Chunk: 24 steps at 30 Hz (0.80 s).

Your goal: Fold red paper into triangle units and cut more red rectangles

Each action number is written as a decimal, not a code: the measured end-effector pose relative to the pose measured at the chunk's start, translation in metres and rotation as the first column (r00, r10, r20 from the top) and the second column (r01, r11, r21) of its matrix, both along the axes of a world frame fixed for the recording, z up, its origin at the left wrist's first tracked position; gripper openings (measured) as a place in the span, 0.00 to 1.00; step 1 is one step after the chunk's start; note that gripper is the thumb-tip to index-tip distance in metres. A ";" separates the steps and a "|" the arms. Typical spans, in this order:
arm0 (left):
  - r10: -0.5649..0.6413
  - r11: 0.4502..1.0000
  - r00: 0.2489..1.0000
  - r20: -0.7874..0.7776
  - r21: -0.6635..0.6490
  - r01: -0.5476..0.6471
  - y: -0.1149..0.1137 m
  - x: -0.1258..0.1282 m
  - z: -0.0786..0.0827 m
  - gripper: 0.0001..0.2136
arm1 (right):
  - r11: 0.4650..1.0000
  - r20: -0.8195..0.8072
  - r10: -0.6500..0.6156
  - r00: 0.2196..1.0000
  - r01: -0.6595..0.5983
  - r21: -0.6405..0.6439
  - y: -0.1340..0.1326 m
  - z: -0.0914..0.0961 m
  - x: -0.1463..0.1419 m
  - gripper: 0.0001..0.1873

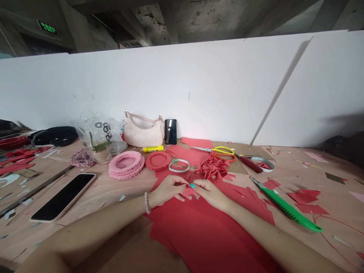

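Both hands meet over large red paper sheets (pixel 204 223) at the middle of the table. My left hand (pixel 169 189), with a beaded bracelet at the wrist, pinches a small piece of red paper (pixel 188 191). From the other side my right hand (pixel 209 191), its nails painted turquoise, closes thumb and fingers on that same piece. Part of the paper is hidden by the fingers. Just beyond the hands lies a heap of folded red paper pieces (pixel 214 167). A roll of tape (pixel 179 165) rests to its left.
Behind stand a pink handbag (pixel 143 131), an upright phone (pixel 170 131) and a glue stick (pixel 152 149). Pink scalloped rings (pixel 126 165) and another phone (pixel 64 197) are at left. Scissors (pixel 223 149), a red-handled cutter (pixel 250 163) and a green-handled saw (pixel 292 210) lie right. A white partition (pixel 227 87) closes the back.
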State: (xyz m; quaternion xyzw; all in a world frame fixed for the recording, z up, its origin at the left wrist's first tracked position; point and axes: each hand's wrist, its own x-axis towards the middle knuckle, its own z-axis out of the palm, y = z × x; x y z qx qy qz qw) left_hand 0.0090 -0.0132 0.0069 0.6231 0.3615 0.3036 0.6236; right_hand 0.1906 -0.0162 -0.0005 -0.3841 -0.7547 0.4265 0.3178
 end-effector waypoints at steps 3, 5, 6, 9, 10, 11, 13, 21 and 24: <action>-0.004 1.000 1.000 -0.003 0.022 0.004 -0.001 0.000 0.000 0.12 | 0.999 0.020 0.016 1.000 -0.016 -0.029 -0.001 0.001 0.001 0.20; -0.011 0.999 1.000 -0.009 0.034 0.011 0.000 0.000 0.000 0.12 | 0.999 0.021 0.009 1.000 -0.008 -0.038 -0.001 0.000 0.001 0.20; -0.015 0.999 1.000 -0.012 0.039 0.015 0.000 0.000 0.000 0.13 | 0.999 0.018 0.005 1.000 -0.004 -0.041 -0.001 0.000 0.001 0.20; -0.014 0.999 1.000 -0.014 0.051 0.014 0.001 0.000 0.000 0.13 | 0.998 -0.007 0.001 1.000 -0.001 -0.057 0.002 -0.002 0.003 0.20; -0.007 0.998 1.000 -0.010 0.057 0.007 0.001 0.001 0.001 0.13 | 0.998 -0.018 0.005 1.000 -0.006 -0.067 0.003 -0.002 0.003 0.20; 0.002 0.998 1.000 -0.007 0.064 -0.001 0.001 0.001 0.001 0.13 | 0.997 -0.028 0.012 1.000 -0.015 -0.081 0.003 -0.002 0.004 0.20; 0.012 0.997 1.000 -0.011 0.081 -0.011 0.000 0.001 0.001 0.13 | 0.993 -0.037 0.039 0.999 -0.043 -0.108 0.005 0.000 0.005 0.19; 0.025 0.991 0.997 -0.075 0.129 -0.015 -0.001 0.001 -0.001 0.13 | 0.988 0.021 0.113 0.993 -0.110 -0.108 0.003 0.008 0.005 0.18; 0.028 0.991 0.996 -0.086 0.129 -0.017 -0.001 0.002 -0.002 0.12 | 0.991 0.058 0.103 0.993 -0.098 -0.088 0.003 0.005 0.004 0.17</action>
